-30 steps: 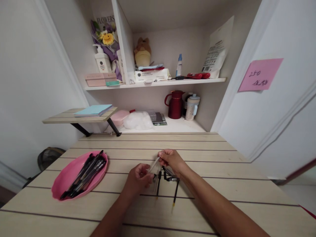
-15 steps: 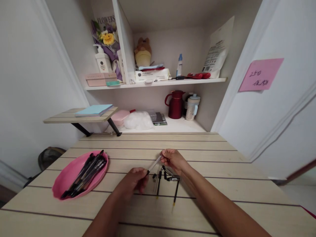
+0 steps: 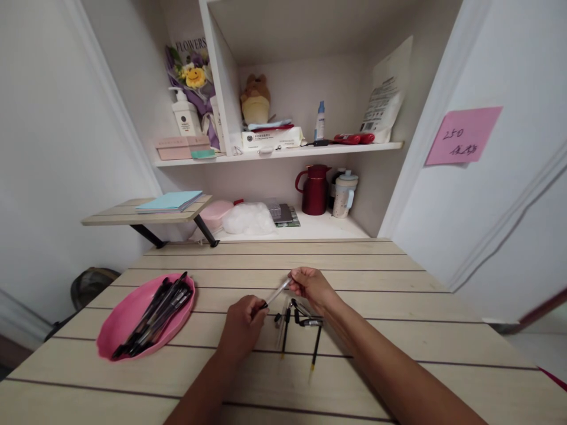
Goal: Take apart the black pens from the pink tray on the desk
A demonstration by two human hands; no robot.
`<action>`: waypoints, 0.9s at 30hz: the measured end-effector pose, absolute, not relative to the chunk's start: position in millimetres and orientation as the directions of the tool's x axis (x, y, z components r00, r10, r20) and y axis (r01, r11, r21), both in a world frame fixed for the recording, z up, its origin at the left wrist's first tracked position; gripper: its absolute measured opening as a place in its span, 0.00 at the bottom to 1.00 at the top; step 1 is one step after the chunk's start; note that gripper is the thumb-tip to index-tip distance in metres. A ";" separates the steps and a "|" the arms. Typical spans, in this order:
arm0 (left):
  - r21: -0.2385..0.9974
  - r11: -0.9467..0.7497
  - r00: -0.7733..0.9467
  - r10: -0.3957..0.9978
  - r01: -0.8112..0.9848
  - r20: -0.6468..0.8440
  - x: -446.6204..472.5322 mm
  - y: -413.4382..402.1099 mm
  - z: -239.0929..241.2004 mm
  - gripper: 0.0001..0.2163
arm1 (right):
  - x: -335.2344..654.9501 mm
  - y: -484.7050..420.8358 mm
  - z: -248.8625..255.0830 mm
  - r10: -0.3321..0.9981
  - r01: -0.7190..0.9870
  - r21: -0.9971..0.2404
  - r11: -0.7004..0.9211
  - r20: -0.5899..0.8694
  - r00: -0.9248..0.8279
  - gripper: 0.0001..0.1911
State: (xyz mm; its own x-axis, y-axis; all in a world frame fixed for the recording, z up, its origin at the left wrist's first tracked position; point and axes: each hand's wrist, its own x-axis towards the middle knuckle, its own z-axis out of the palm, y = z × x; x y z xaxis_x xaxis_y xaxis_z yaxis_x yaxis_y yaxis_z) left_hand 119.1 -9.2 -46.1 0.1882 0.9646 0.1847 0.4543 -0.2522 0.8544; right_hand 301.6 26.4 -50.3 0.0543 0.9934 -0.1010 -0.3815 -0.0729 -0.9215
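Observation:
A slim pen with a clear barrel (image 3: 277,292) is held slanting between my two hands. My left hand (image 3: 244,321) grips its dark lower end, and the fingers of my right hand (image 3: 307,284) pinch the upper end. Just below, on the table, lie loose pen parts: black ink refills (image 3: 316,349) with yellow ends, a clear tube (image 3: 280,333), a small black piece (image 3: 277,318) and black caps (image 3: 310,322). My right wrist hangs close over these parts.
A pink tray (image 3: 108,324) full of black pens stands on the slatted table at left. Behind it, a small raised shelf (image 3: 106,216) carries blue paper (image 3: 170,200). At the back are a red jug (image 3: 315,192), a cup (image 3: 344,198) and a plastic bag (image 3: 248,219).
My left hand has turned and shifted slightly up along the pen, its back now facing up more. My right hand keeps its pinch in nearly the same place.

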 end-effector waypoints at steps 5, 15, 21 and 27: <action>0.954 0.287 0.296 0.907 0.086 -0.300 118.9 -10.5 -43.1 0.13 | 304.6 27.6 -49.9 0.996 -0.358 -0.932 -0.062 -0.081 0.039 0.10; 0.739 -0.161 0.281 0.959 0.654 -0.041 112.2 -3.8 -56.2 0.04 | 328.9 32.5 -56.9 0.991 0.039 -0.990 -0.133 -0.134 -0.027 0.06; 0.537 -0.290 0.379 0.924 0.792 -0.060 115.1 -7.2 -60.7 0.12 | 314.3 28.4 -67.5 0.990 0.415 -0.904 -0.105 -0.133 -0.040 0.10; 0.342 -0.254 0.222 0.966 0.905 0.129 64.5 14.1 -18.5 0.12 | 322.7 28.6 -56.6 0.999 0.636 -0.771 -0.030 -0.031 0.009 0.11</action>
State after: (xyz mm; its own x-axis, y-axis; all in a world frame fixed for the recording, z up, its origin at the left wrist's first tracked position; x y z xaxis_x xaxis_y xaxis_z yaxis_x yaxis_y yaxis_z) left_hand 64.5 14.1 -18.5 0.2219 0.9664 0.1293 0.9050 -0.2536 0.3417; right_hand 322.7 28.6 -56.6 0.0091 0.9995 -0.0315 0.6360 -0.0301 -0.7711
